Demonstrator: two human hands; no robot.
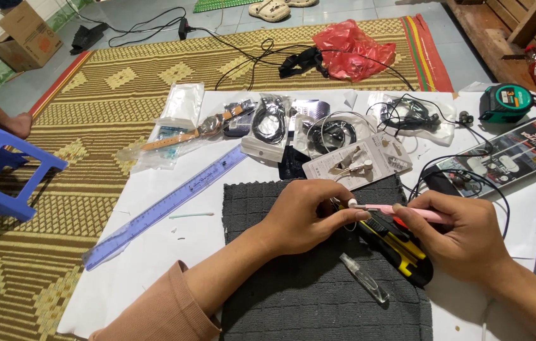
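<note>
Left hand (303,215): resting on the dark cloth (293,290); fingers curled shut around a small white earbud (352,203), pinched at the fingertips. Most of the earbud is hidden by the fingers.
Right hand (464,233): fingers closed in a pen-type grip on a pink tool (407,211); the tool lies roughly level, its tip touching the earbud.
Earbud position: between both hands, above the upper right part of the cloth, directly over the knife.
Knife (397,243): yellow and black utility knife, flat on the cloth, partly under the right hand.
Clear cap (364,278): transparent tube-shaped piece, flat on the cloth, just beside the knife, apart from both hands.
Cloth: dark textured mat on a white sheet (154,252).
Ruler (167,205): translucent blue, diagonal on the sheet, left of the cloth.
Swab (191,215): white stick between ruler and cloth.
Earphone packs (356,163): several bagged and carded sets, in a row beyond the cloth.
Tape measure (505,103): green and black, far right corner.
Stool (3,173): blue plastic, on the woven mat at left.
</note>
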